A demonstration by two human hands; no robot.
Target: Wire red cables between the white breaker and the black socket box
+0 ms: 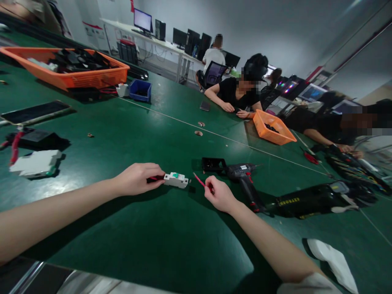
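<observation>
My left hand (139,178) is closed, its fingertips at the left end of a small white circuit breaker (180,182) with a green switch. Something dark and red, perhaps wire, shows under those fingers. My right hand (221,196) pinches a thin red wire (199,179) with a pale tip, which points at the breaker's right end but stays apart from it. A small black tray (213,164) and a cordless screwdriver (245,179) lie just beyond and to the right of my right hand.
An orange basket (92,77) of black parts and a blue bin (140,90) stand far left. Nearer lie a phone (36,112), red-handled pliers (15,149) and more white breakers (36,162). A dark bottle-like object (306,200) lies right. Co-workers sit opposite by another orange basket (274,132).
</observation>
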